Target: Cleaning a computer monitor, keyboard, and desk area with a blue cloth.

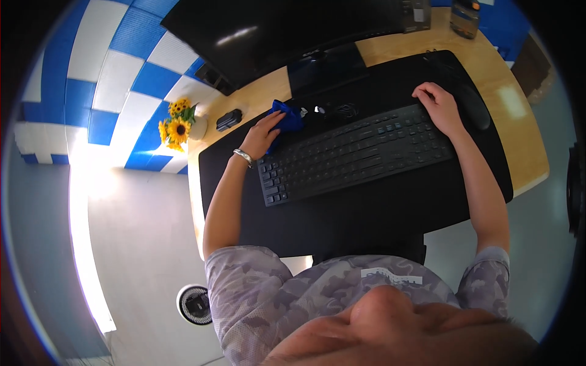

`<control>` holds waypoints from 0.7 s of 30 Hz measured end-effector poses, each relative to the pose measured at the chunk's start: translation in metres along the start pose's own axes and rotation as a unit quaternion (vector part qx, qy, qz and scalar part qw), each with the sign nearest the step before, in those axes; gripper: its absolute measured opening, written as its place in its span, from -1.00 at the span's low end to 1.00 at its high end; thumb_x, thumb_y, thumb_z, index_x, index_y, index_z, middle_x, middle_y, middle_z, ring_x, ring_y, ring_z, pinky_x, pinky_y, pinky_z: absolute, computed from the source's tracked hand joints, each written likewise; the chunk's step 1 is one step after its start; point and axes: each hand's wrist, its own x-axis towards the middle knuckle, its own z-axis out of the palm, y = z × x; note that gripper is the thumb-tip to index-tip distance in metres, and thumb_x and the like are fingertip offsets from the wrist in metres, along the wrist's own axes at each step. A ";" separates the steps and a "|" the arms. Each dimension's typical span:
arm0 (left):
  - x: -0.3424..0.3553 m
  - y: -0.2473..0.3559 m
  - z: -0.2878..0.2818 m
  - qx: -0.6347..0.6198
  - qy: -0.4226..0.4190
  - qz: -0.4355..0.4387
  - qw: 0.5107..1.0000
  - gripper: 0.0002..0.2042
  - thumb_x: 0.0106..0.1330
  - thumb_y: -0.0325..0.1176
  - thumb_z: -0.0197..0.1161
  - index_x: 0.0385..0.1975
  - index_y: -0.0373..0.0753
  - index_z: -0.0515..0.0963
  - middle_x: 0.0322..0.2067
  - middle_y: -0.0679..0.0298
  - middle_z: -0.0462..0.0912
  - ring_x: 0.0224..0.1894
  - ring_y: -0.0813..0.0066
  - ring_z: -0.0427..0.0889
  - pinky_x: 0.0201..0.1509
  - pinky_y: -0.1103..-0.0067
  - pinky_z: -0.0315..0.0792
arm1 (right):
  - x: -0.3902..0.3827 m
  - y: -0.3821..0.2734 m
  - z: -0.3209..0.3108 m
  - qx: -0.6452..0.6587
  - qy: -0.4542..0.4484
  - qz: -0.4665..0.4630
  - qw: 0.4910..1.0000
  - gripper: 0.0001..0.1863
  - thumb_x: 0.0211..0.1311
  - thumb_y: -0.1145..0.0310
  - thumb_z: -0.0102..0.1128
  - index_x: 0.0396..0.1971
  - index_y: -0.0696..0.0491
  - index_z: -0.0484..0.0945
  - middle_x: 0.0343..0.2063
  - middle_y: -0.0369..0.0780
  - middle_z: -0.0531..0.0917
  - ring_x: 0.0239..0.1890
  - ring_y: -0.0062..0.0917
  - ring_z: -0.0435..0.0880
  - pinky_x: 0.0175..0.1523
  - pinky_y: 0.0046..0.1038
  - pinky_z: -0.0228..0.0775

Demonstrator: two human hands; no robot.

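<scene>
One blue cloth sits bunched, gripped under the left hand beside the keyboard's far-left corner — the right hand's fingers curl, holding unclear — and what's done or left doesn't show.

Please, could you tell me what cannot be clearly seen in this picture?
In the head view:
Blue cloth: partly hidden under the left hand.
Keyboard: right end partly covered by the right hand.
Monitor: top cut off by the picture's upper edge.
Small pale item behind the keyboard: too small to identify.

Left hand on blue cloth
</scene>
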 end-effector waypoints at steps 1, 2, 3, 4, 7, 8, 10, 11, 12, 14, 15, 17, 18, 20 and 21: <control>-0.012 0.000 0.000 -0.002 0.007 -0.005 1.000 -0.51 0.44 -0.35 0.12 0.39 -0.05 0.34 0.40 0.14 0.34 0.40 0.07 0.34 0.48 0.31 0.22 | 0.000 -0.001 0.000 0.007 -0.007 0.001 1.000 -0.85 0.39 0.31 0.15 -0.25 0.05 0.64 -0.29 -0.26 0.68 -0.25 -0.45 0.67 -0.12 -0.48 0.43; -0.024 0.001 0.002 -0.004 0.015 -0.010 1.000 -0.51 0.45 -0.35 0.11 0.38 -0.05 0.34 0.40 0.14 0.33 0.39 0.07 0.35 0.48 0.31 0.23 | 0.001 0.006 0.001 0.012 -0.007 -0.013 1.000 -0.84 0.40 0.31 0.15 -0.25 0.06 0.64 -0.30 -0.27 0.68 -0.26 -0.49 0.66 -0.12 -0.51 0.42; -0.035 0.005 0.003 0.012 0.022 -0.015 1.000 -0.53 0.46 -0.34 0.10 0.37 -0.06 0.36 0.38 0.13 0.36 0.37 0.06 0.37 0.46 0.30 0.25 | 0.000 0.009 0.001 0.015 -0.004 -0.019 1.000 -0.84 0.40 0.31 0.15 -0.25 0.06 0.63 -0.31 -0.28 0.67 -0.28 -0.52 0.64 -0.13 -0.53 0.41; -0.043 0.004 0.003 0.011 0.030 -0.028 0.999 -0.53 0.46 -0.34 0.10 0.37 -0.06 0.36 0.38 0.13 0.36 0.37 0.06 0.37 0.46 0.30 0.25 | -0.001 0.009 -0.001 0.015 0.001 -0.026 1.000 -0.84 0.41 0.31 0.15 -0.25 0.06 0.63 -0.32 -0.29 0.67 -0.29 -0.55 0.63 -0.13 -0.54 0.40; -0.064 -0.005 0.003 -0.004 0.035 -0.062 0.997 -0.55 0.45 -0.33 0.10 0.35 -0.07 0.38 0.34 0.13 0.42 0.36 0.07 0.39 0.44 0.30 0.28 | -0.001 0.011 -0.001 0.002 -0.001 -0.012 1.000 -0.83 0.42 0.31 0.14 -0.23 0.08 0.63 -0.34 -0.31 0.66 -0.33 -0.60 0.58 -0.14 -0.57 0.37; -0.072 -0.014 0.004 -0.008 0.043 -0.074 0.996 -0.55 0.45 -0.33 0.10 0.35 -0.07 0.38 0.34 0.13 0.42 0.36 0.07 0.39 0.44 0.30 0.28 | -0.001 0.010 0.001 0.003 -0.013 -0.023 1.000 -0.83 0.42 0.31 0.14 -0.23 0.08 0.63 -0.34 -0.31 0.66 -0.33 -0.60 0.58 -0.14 -0.57 0.37; -0.089 -0.038 0.009 0.036 0.081 -0.104 0.991 -0.54 0.44 -0.34 0.11 0.34 -0.08 0.39 0.32 0.14 0.44 0.34 0.09 0.41 0.43 0.31 0.30 | -0.001 0.006 0.000 -0.012 -0.013 -0.016 1.000 -0.82 0.44 0.30 0.13 -0.22 0.09 0.63 -0.32 -0.32 0.66 -0.30 -0.62 0.58 -0.12 -0.57 0.37; -0.099 -0.052 0.010 0.037 0.104 -0.119 0.987 -0.54 0.42 -0.35 0.12 0.33 -0.09 0.40 0.30 0.15 0.47 0.33 0.09 0.42 0.43 0.32 0.30 | -0.001 0.005 0.000 -0.017 -0.024 0.003 1.000 -0.81 0.45 0.30 0.12 -0.22 0.09 0.62 -0.30 -0.32 0.66 -0.26 -0.61 0.59 -0.09 -0.58 0.37; -0.103 -0.063 0.010 0.032 0.114 -0.142 0.983 -0.55 0.42 -0.33 0.12 0.32 -0.10 0.41 0.29 0.11 0.47 0.33 0.09 0.43 0.42 0.32 0.30 | -0.002 0.005 -0.004 -0.024 -0.031 -0.005 0.999 -0.81 0.45 0.30 0.12 -0.22 0.09 0.62 -0.30 -0.32 0.66 -0.26 -0.61 0.59 -0.09 -0.58 0.37; -0.122 -0.096 0.009 0.059 0.154 -0.200 0.966 -0.56 0.45 -0.28 0.12 0.32 -0.14 0.41 0.29 0.07 0.47 0.36 0.08 0.40 0.42 0.32 0.30 | -0.002 0.009 -0.003 -0.016 -0.009 -0.012 1.000 -0.81 0.45 0.30 0.12 -0.21 0.09 0.63 -0.28 -0.31 0.67 -0.21 -0.61 0.61 -0.05 -0.58 0.37; -0.128 -0.105 0.008 0.059 0.170 -0.223 0.958 -0.56 0.46 -0.24 0.11 0.31 -0.15 0.42 0.29 0.05 0.47 0.35 0.06 0.40 0.43 0.31 0.28 | -0.002 0.011 -0.003 -0.015 -0.013 -0.008 1.000 -0.81 0.46 0.31 0.12 -0.21 0.09 0.63 -0.28 -0.31 0.67 -0.18 -0.60 0.62 -0.02 -0.57 0.38; -0.134 -0.120 0.011 0.047 0.177 -0.238 0.954 -0.55 0.49 -0.14 0.07 0.32 -0.14 0.41 0.31 0.05 0.45 0.38 0.04 0.37 0.47 0.31 0.21 | 0.001 0.011 -0.004 -0.022 -0.023 -0.008 0.999 -0.81 0.46 0.31 0.12 -0.21 0.10 0.62 -0.28 -0.30 0.67 -0.17 -0.60 0.62 -0.02 -0.57 0.38; -0.129 -0.123 0.015 0.041 0.182 -0.239 0.953 -0.55 0.49 -0.14 0.07 0.32 -0.14 0.41 0.31 0.05 0.45 0.38 0.04 0.37 0.47 0.31 0.21 | 0.002 0.011 -0.004 -0.028 -0.026 0.000 0.999 -0.81 0.46 0.31 0.12 -0.21 0.10 0.62 -0.28 -0.30 0.67 -0.16 -0.60 0.62 -0.01 -0.57 0.38; -0.111 -0.114 0.024 0.038 0.168 -0.150 0.973 -0.53 0.50 -0.13 0.07 0.35 -0.11 0.39 0.34 0.06 0.41 0.42 0.07 0.31 0.49 0.31 0.17 | 0.002 0.010 -0.005 -0.032 -0.025 -0.006 0.999 -0.81 0.46 0.32 0.11 -0.22 0.11 0.62 -0.28 -0.30 0.67 -0.15 -0.60 0.62 -0.01 -0.57 0.38; -0.098 -0.104 0.026 0.029 0.158 -0.117 0.980 -0.53 0.50 -0.13 0.06 0.35 -0.09 0.38 0.36 0.08 0.38 0.43 0.07 0.28 0.51 0.30 0.15 | 0.001 0.010 -0.007 -0.033 -0.022 -0.006 0.999 -0.81 0.46 0.32 0.11 -0.22 0.12 0.62 -0.28 -0.29 0.67 -0.15 -0.61 0.63 0.00 -0.57 0.39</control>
